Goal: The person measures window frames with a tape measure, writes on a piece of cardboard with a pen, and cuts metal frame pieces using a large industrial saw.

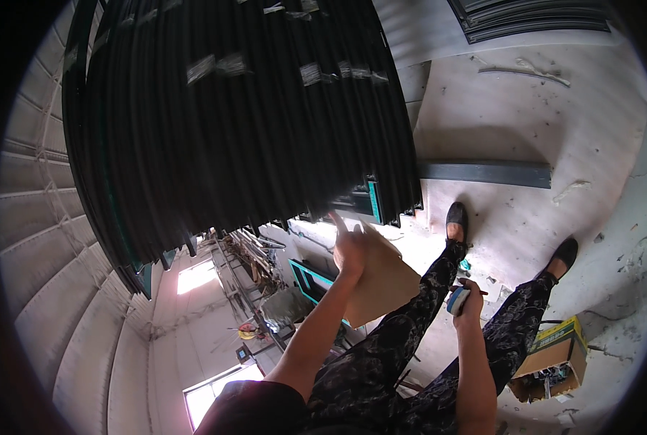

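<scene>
A large stack of long black frame profiles (243, 145) fills the upper left, with strips of clear tape around it in places. My left hand (349, 250) is at its lower edge, index finger stretched toward the profile ends; whether it touches them I cannot tell. The same hand grips a brown cardboard sheet (385, 279) by its edge, the other fingers partly hidden. Lower, beside my legs, my right hand (470, 303) is closed around a white-and-blue tape roll (457, 300). A small dark tip shows by its fingers, too small to name.
A grey beam (486, 174) lies on the floor right of the stack. An open cardboard box (555, 359) of loose bits stands at lower right. Behind the cardboard sheet are a teal-edged frame (307, 281) and piled scrap (243, 261). More dark frames (530, 18) lie at upper right.
</scene>
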A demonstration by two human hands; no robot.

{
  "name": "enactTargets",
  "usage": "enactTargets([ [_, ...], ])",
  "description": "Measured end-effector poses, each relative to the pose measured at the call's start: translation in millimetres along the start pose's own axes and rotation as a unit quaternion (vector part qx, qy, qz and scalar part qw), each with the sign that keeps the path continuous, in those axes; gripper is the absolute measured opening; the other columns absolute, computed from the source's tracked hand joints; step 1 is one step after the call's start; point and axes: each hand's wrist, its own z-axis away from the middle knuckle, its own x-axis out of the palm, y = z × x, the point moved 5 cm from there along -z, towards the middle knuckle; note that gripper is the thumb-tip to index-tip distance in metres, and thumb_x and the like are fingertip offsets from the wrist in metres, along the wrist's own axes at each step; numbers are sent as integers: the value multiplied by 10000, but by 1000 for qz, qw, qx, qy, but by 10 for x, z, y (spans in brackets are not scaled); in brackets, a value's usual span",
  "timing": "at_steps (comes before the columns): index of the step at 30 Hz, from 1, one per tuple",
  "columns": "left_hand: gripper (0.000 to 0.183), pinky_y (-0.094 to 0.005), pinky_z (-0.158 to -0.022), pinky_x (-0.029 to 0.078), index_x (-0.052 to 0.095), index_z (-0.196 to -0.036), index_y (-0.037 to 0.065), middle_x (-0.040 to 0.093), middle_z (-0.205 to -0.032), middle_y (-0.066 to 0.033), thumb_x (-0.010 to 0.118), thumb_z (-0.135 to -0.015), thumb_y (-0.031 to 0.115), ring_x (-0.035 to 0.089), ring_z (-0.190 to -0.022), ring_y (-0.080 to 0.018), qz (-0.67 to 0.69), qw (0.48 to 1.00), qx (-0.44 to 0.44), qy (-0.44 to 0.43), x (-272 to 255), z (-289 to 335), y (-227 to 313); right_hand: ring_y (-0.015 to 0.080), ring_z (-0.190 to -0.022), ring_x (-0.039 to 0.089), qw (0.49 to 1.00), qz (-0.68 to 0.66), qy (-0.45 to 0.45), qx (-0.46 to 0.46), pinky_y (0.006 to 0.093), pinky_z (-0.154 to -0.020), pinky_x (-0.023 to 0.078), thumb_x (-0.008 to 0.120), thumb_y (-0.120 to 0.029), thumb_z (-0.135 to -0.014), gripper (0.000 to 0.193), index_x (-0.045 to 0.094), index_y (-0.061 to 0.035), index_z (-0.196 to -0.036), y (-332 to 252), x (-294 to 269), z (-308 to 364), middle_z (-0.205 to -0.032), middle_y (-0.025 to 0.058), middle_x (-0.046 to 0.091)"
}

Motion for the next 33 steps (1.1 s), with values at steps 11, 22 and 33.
enactTargets([
  [11, 629, -379, -450, 386, 205, -1387, 75, 546, -564, -136, 525, -861, 197, 538, -483, -273, -64, 996, 60, 22, -753, 80, -75, 179, -553, 573, 999, -23, -41, -23, 273, -491, 464, 519, -233, -797, 201, 579, -63, -885, -161, 132, 45, -683, 114, 615],
  [22, 618, -459, -531, 452, 189, -1387, 108, 600, -625, -177, 464, -870, 304, 593, -582, -362, -159, 987, -2, -19, -707, -41, 24, 194, -560, 585, 996, -68, -56, -6, 298, -492, 473, 522, -225, -784, 183, 582, -69, -859, -3, 84, -165, -672, 109, 612],
  [33, 619, -402, -445, 462, 208, -1381, 72, 592, -561, -104, 469, -869, 303, 595, -499, -278, -250, 968, 3, -26, -674, -41, 11, 213, -586, 591, 998, -41, -35, -13, 295, -524, 471, 519, -223, -787, 171, 553, -71, -858, -38, 59, -110, -680, 109, 609],
])
